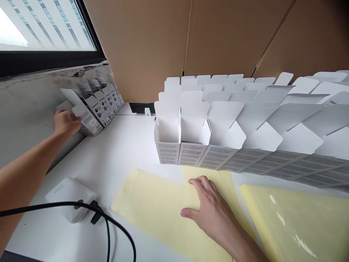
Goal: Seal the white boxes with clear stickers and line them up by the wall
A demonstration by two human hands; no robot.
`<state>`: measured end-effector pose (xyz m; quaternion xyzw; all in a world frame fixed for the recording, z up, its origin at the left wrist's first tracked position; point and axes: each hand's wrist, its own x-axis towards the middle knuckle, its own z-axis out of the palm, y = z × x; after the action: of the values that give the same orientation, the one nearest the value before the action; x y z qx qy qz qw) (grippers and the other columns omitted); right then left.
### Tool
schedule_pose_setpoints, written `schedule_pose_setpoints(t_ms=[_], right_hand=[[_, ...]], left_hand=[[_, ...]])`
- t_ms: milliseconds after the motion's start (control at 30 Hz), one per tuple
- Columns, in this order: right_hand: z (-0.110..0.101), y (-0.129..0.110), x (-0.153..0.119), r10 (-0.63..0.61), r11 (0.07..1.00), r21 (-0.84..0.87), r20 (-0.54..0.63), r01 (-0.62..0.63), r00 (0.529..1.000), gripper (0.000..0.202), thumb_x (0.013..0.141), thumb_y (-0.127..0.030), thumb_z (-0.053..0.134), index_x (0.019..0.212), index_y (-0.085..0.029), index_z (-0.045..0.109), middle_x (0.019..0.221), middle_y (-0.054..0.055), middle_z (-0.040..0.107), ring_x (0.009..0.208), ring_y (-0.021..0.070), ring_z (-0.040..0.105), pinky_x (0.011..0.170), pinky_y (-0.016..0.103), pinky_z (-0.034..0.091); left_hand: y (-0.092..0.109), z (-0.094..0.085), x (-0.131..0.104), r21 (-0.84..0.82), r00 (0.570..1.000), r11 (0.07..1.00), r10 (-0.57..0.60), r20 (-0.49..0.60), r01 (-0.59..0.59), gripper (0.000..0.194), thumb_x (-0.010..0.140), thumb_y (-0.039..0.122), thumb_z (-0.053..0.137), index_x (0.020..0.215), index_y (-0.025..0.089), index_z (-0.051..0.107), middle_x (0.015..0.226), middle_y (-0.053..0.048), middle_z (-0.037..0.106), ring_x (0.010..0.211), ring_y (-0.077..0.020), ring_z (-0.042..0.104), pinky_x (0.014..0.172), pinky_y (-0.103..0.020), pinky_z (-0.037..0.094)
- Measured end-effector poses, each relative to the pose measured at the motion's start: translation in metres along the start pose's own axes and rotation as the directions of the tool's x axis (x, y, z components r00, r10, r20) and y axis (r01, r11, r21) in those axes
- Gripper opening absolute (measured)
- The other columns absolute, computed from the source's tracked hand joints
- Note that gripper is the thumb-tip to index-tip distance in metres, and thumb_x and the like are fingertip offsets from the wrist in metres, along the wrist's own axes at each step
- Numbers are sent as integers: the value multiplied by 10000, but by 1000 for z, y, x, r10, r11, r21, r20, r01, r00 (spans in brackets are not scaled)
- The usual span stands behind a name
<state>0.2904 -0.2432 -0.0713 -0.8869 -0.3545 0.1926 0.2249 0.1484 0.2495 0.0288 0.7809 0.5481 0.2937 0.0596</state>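
Observation:
At the far left, beside the wall, my left hand (66, 123) is closed on the top of an open white carton (89, 120). This carton stands at the near end of a short row of printed cartons (105, 107) with raised flaps. My right hand (208, 207) is spread, thumb apart from the fingers and nothing in it, over a pale yellow sheet (152, 200) on the table. Just beyond it, open white cartons (167, 153) stand side by side in several rows, flaps up; their insides are mostly hidden by the flaps.
A white charger block (72, 198) lies at the left front, with a black cable (120, 225) crossing in front of it. To the right is a stack of glossy yellow sheets (297, 218). Brown cardboard (147, 47) stands behind the cartons, with a window (49, 27) at upper left.

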Motion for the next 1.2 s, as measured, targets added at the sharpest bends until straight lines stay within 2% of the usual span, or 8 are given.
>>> schedule_pose_setpoints(t_ms=[133, 300, 467, 800, 900, 967, 1100, 1200], right_hand=[[-5, -3, -2, -5, 1000, 2, 43, 5, 999, 537, 720, -308, 764, 1223, -241, 589, 1246, 53, 582, 1149, 274, 570, 866, 363, 526], [-9, -5, -5, -64, 998, 24, 59, 63, 996, 458, 731, -304, 757, 1164, -263, 613, 1225, 50, 590, 1146, 283, 569, 863, 372, 526], [-14, -4, -9, -112, 992, 60, 89, 107, 990, 446, 737, -286, 745, 1161, -270, 607, 1261, 59, 574, 1204, 296, 544, 920, 405, 514], [-22, 1, -6, -188, 979, 124, 234, 162, 954, 511, 697, -346, 793, 1154, -255, 585, 1294, 58, 537, 1276, 278, 472, 960, 404, 487], [-28, 9, -9, -228, 969, 147, 198, 201, 953, 318, 875, -333, 614, 1182, -252, 589, 1331, 59, 532, 1299, 251, 463, 1044, 420, 429], [-32, 14, -14, -217, 971, 135, 140, 198, 966, 271, 943, -278, 494, 1192, -241, 594, 1331, 67, 543, 1301, 230, 467, 1068, 414, 405], [-37, 18, -23, -90, 996, -14, 96, 92, 991, 457, 768, -349, 735, 1185, -213, 606, 1289, 92, 560, 1269, 298, 473, 996, 427, 446], [-36, 18, -27, -46, 997, -62, 33, 48, 998, 486, 757, -396, 753, 1173, -193, 605, 1256, 102, 566, 1241, 306, 489, 993, 430, 436]], left_hand=[[2, -20, -16, 150, 993, 983, 93, 72, -103, 135, 821, 213, 604, 762, 172, 489, 817, -29, 472, 985, -228, 455, 940, -349, 373], [28, -60, -64, 303, 932, 882, 356, 74, -361, 223, 929, 247, 499, 747, 125, 539, 764, -33, 523, 1120, -230, 414, 997, -381, 259], [68, -78, -115, 154, 905, 903, 365, 218, -401, 230, 897, 235, 552, 689, 151, 503, 650, 17, 484, 688, -123, 452, 703, -234, 303], [133, -11, -171, -112, 758, 962, 267, 595, -250, 263, 800, 318, 579, 573, 187, 553, 637, -39, 583, 585, -189, 516, 562, -293, 347], [141, 6, -173, -107, 736, 975, 218, 641, -196, 235, 734, 312, 627, 548, 186, 558, 623, -56, 593, 582, -200, 533, 568, -301, 372], [144, 15, -172, -86, 737, 980, 192, 648, -179, 246, 695, 311, 663, 521, 187, 541, 597, -62, 579, 572, -206, 527, 573, -313, 385], [147, 22, -171, -55, 752, 985, 163, 639, -166, 275, 680, 331, 703, 517, 196, 527, 591, -70, 553, 628, -246, 552, 615, -343, 416], [143, 11, -182, -137, 850, 947, 320, 419, -289, 206, 738, 323, 671, 617, 197, 561, 734, -97, 581, 817, -288, 580, 752, -381, 446]])
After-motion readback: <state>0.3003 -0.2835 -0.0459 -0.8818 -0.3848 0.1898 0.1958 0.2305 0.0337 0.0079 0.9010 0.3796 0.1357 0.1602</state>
